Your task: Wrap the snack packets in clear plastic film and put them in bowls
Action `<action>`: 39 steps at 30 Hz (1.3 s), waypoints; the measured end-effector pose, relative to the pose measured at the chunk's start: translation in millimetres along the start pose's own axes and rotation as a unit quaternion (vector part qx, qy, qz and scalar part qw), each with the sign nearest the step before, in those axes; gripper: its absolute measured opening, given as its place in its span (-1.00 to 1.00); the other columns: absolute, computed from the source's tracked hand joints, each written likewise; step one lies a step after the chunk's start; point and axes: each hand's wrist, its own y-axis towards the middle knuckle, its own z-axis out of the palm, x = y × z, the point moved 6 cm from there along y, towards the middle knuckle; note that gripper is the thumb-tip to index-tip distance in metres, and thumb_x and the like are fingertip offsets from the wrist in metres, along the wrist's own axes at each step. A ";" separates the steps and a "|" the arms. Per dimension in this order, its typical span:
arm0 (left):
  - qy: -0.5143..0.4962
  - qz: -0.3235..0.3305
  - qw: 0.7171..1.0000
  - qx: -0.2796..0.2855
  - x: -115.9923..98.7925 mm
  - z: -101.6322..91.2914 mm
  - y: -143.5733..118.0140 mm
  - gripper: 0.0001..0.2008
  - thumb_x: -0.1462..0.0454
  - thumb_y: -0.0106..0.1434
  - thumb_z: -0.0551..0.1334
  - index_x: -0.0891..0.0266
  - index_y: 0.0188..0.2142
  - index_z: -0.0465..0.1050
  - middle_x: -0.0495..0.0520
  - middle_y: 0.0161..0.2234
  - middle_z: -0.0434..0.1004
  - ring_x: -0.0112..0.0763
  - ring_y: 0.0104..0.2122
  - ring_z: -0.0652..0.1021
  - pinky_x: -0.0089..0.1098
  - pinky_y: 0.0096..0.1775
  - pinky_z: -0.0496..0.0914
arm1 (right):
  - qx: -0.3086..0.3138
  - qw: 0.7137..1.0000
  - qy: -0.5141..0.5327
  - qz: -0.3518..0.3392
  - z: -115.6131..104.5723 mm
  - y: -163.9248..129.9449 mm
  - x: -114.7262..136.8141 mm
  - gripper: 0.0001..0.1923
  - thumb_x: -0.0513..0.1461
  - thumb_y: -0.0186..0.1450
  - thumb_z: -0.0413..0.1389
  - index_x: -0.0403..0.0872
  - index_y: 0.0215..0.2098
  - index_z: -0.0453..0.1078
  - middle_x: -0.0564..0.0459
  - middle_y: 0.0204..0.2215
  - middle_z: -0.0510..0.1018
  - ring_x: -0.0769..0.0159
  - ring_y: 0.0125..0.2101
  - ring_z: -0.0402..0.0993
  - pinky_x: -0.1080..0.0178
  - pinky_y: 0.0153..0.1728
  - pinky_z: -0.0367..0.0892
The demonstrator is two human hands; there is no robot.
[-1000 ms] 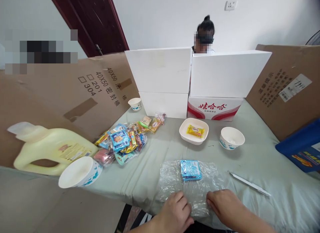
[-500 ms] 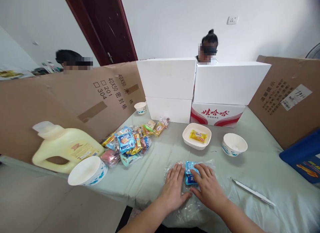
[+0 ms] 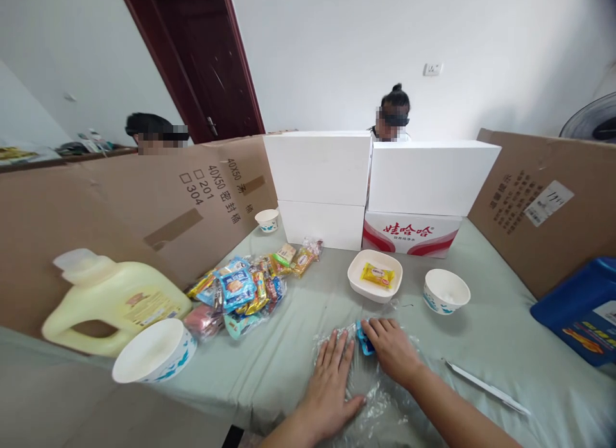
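My left hand (image 3: 330, 384) lies flat with fingers spread on a clear plastic bag (image 3: 385, 396), which is crumpled on the table in front of me. Beside it, my right hand (image 3: 393, 348) has its fingers curled over a small blue snack packet (image 3: 362, 340), and most of the packet is hidden under them. Just beyond, a yellow-wrapped snack (image 3: 378, 275) sits in a white dish (image 3: 355, 289). A paper bowl (image 3: 446, 292) with a blue pattern stands to the right of that dish.
At left are a pile of wrapped snacks (image 3: 240, 287), a large paper bowl (image 3: 144, 358) and a pale yellow jug (image 3: 149, 294). A white pen-like tool (image 3: 486, 387) and a blue container (image 3: 577, 310) lie right. White boxes (image 3: 320, 172) and cardboard (image 3: 110, 204) wall the table; two people sit beyond.
My right hand has curled its fingers over the blue packet, covering more of it. The left hand stays flat on the bag. The camera view has tilted slightly upward.
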 end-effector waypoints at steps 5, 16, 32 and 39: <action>-0.018 -0.001 0.998 0.062 3.3 -4.3 -1.2 -0.10 -0.01 0.17 0.25 0.10 0.37 -0.17 0.07 0.38 -0.38 0.06 0.33 -0.28 0.13 0.28 -0.17 | 0.001 0.975 0.222 -0.012 -20.4 -22.8 -45.9 -0.46 -0.34 0.30 -0.07 -0.03 0.25 0.12 -0.07 0.07 0.46 0.20 0.02 0.41 0.12 0.03 0.29; 0.008 0.015 0.999 0.031 -5.2 -13.9 6.0 -0.26 0.13 0.14 0.31 0.13 0.28 0.12 0.14 0.38 -0.24 0.09 0.34 -0.16 0.13 0.26 -0.05 | -0.145 0.969 0.152 0.132 -76.6 63.5 -110.7 -0.57 -0.28 0.27 -0.01 -0.05 0.11 0.29 -0.13 0.02 0.47 0.10 -0.02 0.42 0.08 -0.03 0.31; 0.063 0.069 0.995 0.026 10.4 -35.6 18.1 -0.30 0.04 0.16 0.31 0.03 0.25 0.17 0.13 0.32 0.05 0.09 0.30 0.04 0.15 0.23 -0.04 | -0.016 0.995 0.103 -0.006 27.9 -74.3 6.6 -0.37 -0.02 0.29 0.07 -0.03 0.27 0.13 -0.18 0.26 0.18 -0.12 0.26 -0.04 -0.18 0.18 -0.05; 0.073 0.112 0.986 0.100 27.1 -42.6 41.6 -0.17 -0.05 0.11 0.31 -0.03 0.31 0.02 0.10 0.38 -0.16 -0.02 0.34 -0.14 0.12 0.25 -0.27 | 0.051 0.987 0.089 0.127 29.7 -64.7 -37.6 -0.09 0.24 0.20 0.00 0.02 0.36 -0.05 -0.16 0.35 -0.02 -0.20 0.33 -0.32 -0.29 0.21 -0.28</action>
